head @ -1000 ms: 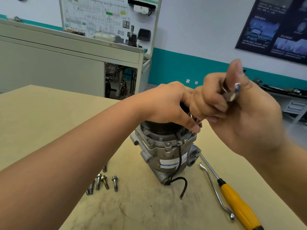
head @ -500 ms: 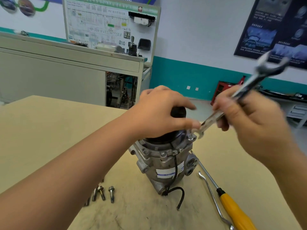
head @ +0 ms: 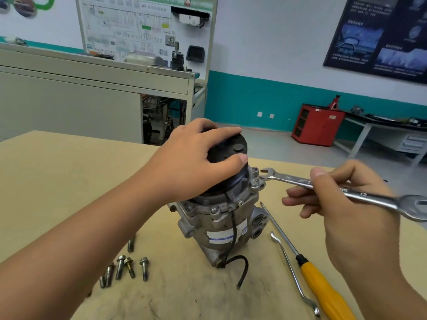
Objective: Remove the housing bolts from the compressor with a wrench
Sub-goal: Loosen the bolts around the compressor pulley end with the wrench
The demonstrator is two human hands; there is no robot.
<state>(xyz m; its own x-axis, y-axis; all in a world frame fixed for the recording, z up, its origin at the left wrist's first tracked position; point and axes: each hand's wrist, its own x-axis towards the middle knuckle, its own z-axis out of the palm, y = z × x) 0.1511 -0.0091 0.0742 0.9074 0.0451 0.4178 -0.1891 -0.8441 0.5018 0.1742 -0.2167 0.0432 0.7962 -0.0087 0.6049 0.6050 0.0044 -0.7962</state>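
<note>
Since half a second ago the wrench has swung down from a steep tilt to lie nearly level. It is in the air to the right of the compressor, with its long axis running left to right and dipping a little towards the right. Its smaller open end points left at the compressor's flange, just beside a bolt still seated there. Whether it touches the bolt cannot be told. The larger open end sticks out to the right, past the right hand. That hand pinches the shank about midway, thumb on top and fingers curled beneath.

The compressor stands upright on the surface, its black pulley on top. The left hand clasps the pulley from above, with the thumb against the near rim and the fingers over the far side. A black cable trails from the compressor's base onto the surface.

Loose bolts lie in a small group to the left of the base. A yellow-handled screwdriver and a thin bent rod lie side by side to the right, both running away from the compressor towards the near edge.
</note>
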